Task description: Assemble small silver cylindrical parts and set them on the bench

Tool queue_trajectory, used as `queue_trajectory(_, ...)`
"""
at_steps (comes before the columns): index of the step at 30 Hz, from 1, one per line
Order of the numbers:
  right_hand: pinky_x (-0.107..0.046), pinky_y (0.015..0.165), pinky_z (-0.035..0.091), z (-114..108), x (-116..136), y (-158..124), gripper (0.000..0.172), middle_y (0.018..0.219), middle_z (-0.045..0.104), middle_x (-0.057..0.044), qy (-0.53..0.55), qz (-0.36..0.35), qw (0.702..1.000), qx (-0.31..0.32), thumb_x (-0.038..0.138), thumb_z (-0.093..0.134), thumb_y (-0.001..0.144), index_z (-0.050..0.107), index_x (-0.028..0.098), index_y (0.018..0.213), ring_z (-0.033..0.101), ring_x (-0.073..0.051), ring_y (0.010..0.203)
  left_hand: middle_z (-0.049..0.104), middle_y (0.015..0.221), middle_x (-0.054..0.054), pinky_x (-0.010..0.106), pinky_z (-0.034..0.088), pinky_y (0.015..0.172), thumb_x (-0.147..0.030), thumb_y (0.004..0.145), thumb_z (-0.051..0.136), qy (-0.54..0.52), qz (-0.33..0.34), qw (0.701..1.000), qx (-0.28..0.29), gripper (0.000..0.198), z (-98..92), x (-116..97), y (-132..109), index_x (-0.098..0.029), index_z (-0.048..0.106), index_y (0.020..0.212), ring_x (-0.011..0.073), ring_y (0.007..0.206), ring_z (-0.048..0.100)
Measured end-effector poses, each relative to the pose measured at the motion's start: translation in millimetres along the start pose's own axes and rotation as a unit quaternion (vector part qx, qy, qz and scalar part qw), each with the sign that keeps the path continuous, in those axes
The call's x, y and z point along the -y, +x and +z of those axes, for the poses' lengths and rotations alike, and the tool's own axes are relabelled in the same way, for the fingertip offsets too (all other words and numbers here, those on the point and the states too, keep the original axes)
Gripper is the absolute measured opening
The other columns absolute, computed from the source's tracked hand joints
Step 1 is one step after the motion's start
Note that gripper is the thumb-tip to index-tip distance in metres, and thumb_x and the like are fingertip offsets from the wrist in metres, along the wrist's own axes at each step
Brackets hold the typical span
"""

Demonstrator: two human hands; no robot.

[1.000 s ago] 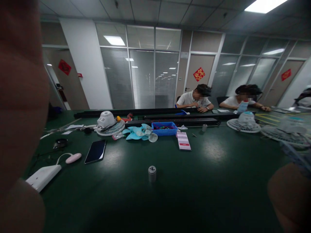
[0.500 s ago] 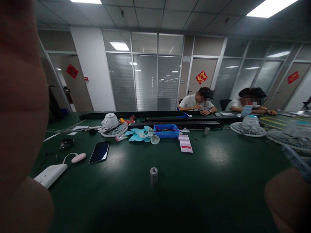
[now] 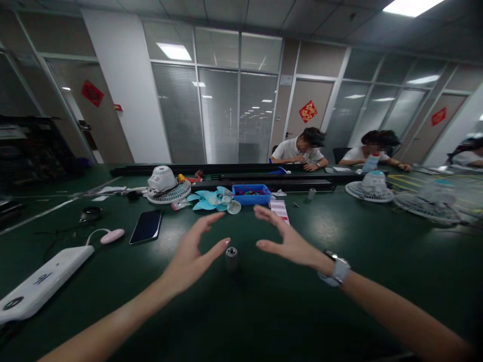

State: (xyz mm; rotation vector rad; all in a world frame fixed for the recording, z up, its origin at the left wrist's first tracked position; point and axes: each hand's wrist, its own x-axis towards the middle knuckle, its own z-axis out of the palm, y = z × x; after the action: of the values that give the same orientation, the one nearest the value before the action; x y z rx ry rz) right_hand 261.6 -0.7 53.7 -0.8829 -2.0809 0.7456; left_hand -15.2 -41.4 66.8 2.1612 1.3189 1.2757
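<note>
A small grey metal cylinder [image 3: 231,258] with holes in its top stands upright on the dark green table [image 3: 188,322]. Just left of it hovers my left hand [image 3: 194,251], thumb and fingers apart and holding nothing. My right hand [image 3: 285,241], with a watch [image 3: 337,269] at its wrist, is open and empty on the other side of the cylinder. Its fingers partly cover a phone [image 3: 279,210] with a lit screen. The palms face each other across the cylinder, and neither hand appears to hold it.
Farther back are a blue bin [image 3: 251,194] of small parts, light-blue fan blades [image 3: 210,199], a white fan part [image 3: 162,179] and a second small cylinder [image 3: 311,194]. A dark phone [image 3: 146,227] and a white power strip [image 3: 47,281] lie left. Two people [image 3: 302,151] sit across the table.
Both hands have come from close to the camera at the frame's sides to the middle, one on each side of the cylinder. The view has tilted downward slightly; the cylinder stays standing.
</note>
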Motion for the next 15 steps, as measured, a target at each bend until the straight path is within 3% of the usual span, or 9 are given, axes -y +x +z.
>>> queue_trajectory(2,-0.045,0.106,0.041,23,-7,-1,0.094,0.146,0.042,-0.012,0.019,0.019,0.997,0.077,0.050,0.077,0.070,0.032,0.026,0.148,0.047,-0.027,0.129,0.064,0.124,0.007,0.043,0.048,0.097,-0.039,0.087,0.063,0.015,0.008,0.998,0.056,0.041,15.4,6,-4,-0.023,0.059,0.125,0.0243,0.112,0.060)
queue_trajectory(4,-0.043,0.106,0.041,49,-14,1,0.098,0.141,0.048,-0.013,0.040,0.009,0.990,0.132,0.049,0.082,0.062,0.036,0.023,0.145,0.050,-0.026,0.126,0.069,0.116,0.005,0.038,0.049,0.095,-0.037,0.089,0.059,0.031,0.007,0.993,0.112,0.032,25.8,13,-8,-0.025,0.066,0.118,0.0223,0.105,0.064)
queue_trajectory(7,-0.039,0.099,0.045,78,-15,8,0.074,0.125,0.061,-0.008,0.065,-0.007,0.990,0.122,0.046,0.079,0.068,0.052,0.021,0.132,0.058,-0.024,0.114,0.073,0.109,0.002,0.033,0.051,0.088,-0.034,0.091,0.055,0.046,-0.011,0.988,0.146,0.027,28.2,20,-9,-0.026,0.070,0.112,0.0204,0.098,0.067)
queue_trajectory(10,-0.035,0.087,0.049,89,-11,14,0.045,0.110,0.067,-0.005,0.075,0.019,0.992,0.096,0.044,0.071,0.078,0.063,0.019,0.115,0.062,-0.021,0.100,0.075,0.101,0.001,0.030,0.052,0.081,-0.035,0.091,0.055,0.056,-0.019,0.986,0.154,0.025,24.6,23,-2,-0.026,0.073,0.107,0.0194,0.091,0.068)
queue_trajectory(15,-0.033,0.081,0.049,88,-10,15,0.039,0.101,0.069,-0.004,0.058,0.050,0.996,0.044,0.043,0.071,0.078,0.067,0.017,0.107,0.063,-0.019,0.091,0.072,0.098,0.002,0.029,0.049,0.081,-0.031,0.092,0.055,0.058,0.018,0.993,0.100,0.021,29.2,25,7,-0.023,0.073,0.098,0.0178,0.091,0.065)
